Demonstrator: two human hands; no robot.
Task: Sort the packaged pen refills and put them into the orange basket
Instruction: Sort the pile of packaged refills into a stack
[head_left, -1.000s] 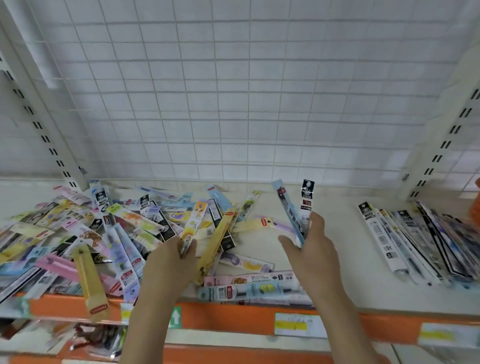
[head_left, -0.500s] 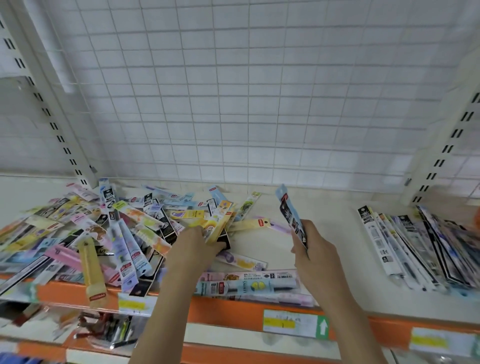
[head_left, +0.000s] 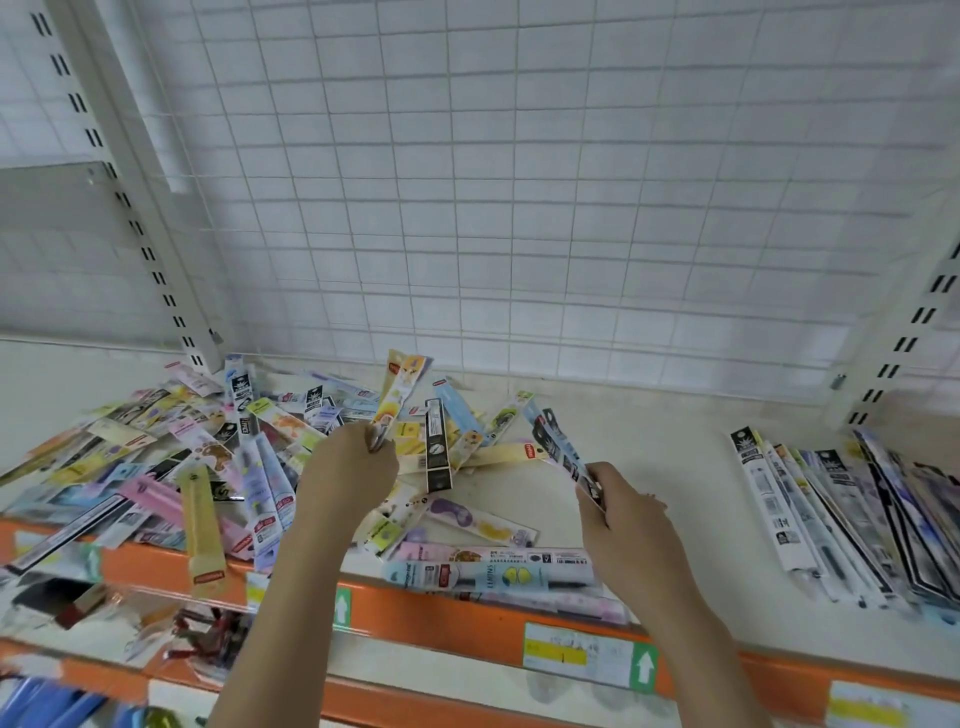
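Above a shelf (head_left: 649, 467) strewn with packaged pen refills (head_left: 171, 467), the left hand (head_left: 353, 467) pinches a yellow packet (head_left: 400, 395) by its lower end; the right hand (head_left: 623, 514) grips a black-and-blue packet (head_left: 558, 447) likewise. Thin, light, probably slick, they should bend if held only at the tip. No orange basket shows.

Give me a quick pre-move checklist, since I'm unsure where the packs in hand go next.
1. Left hand grips the yellow cartoon pack: ok.
2. Right hand grips the blue-and-black packs: ok.
3. Orange basket in view: not ok, none visible.
4. Sorted row on the right lies tidy on the shelf: ok.
5. Held packs match that row: cannot tell.
6. Mixed pile clear of the front edge: not ok, several overhang.
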